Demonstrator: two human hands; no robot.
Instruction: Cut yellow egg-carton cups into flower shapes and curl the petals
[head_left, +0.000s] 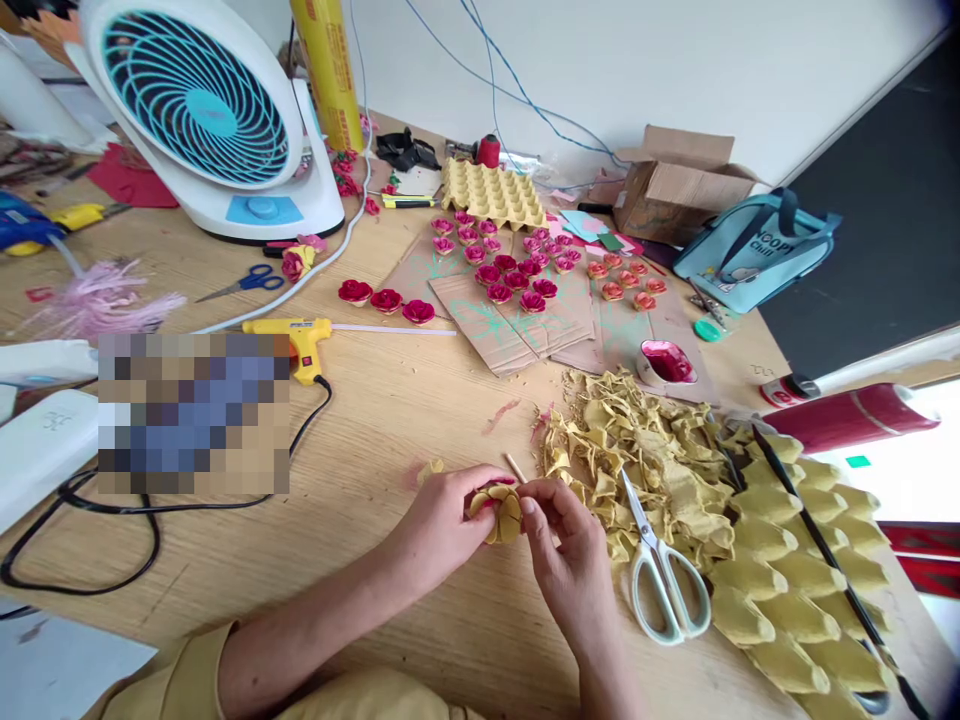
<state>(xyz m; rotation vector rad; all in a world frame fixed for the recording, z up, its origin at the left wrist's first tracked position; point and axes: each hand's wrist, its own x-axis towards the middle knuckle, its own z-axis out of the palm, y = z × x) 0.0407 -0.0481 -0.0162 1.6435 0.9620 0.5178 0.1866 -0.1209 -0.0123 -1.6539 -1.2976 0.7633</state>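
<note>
My left hand [448,512] is closed around a yellow egg-carton flower [504,518] with rounded petals, low over the middle of the table. At the flower's right side, the fingers of my right hand [568,530] pinch a thin pale stick [514,466], its upper end pointing away from me. Where the stick's lower end meets the flower is hidden by my fingers. A small yellow cut piece [430,470] lies just beyond my left hand. White-handled scissors [664,570] rest to the right of my right hand, against a heap of yellow carton scraps [637,450].
Yellow egg trays [787,590] with a long black brush [817,545] lie at right. A dish of red paint [667,362] and painted roses [517,280] sit on cardboard farther back. A yellow glue gun [304,345], its cord and a fan [217,120] are at left.
</note>
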